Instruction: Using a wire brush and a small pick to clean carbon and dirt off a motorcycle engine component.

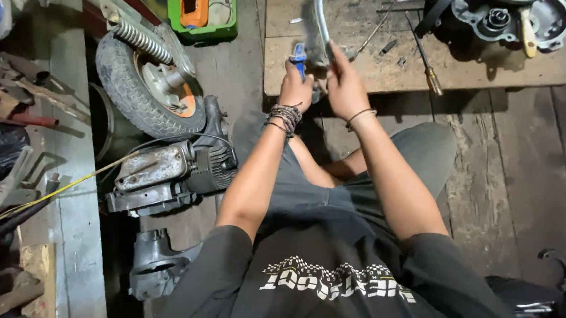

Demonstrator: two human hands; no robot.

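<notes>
Lever (318, 29) between both hands' fingers (335, 55)

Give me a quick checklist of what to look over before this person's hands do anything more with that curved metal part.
1. Left hand grips the blue-handled tool: ok.
2. Right hand holds the curved metal part: ok.
3. Part held sharp in view: not ok, it is blurred.
4. Where the tool tip meets the part: cannot tell, hidden by the fingers.
5. Wooden board beneath the hands has bare space: ok.
6. Small wheel and engine lie apart from the arms: ok.
</notes>
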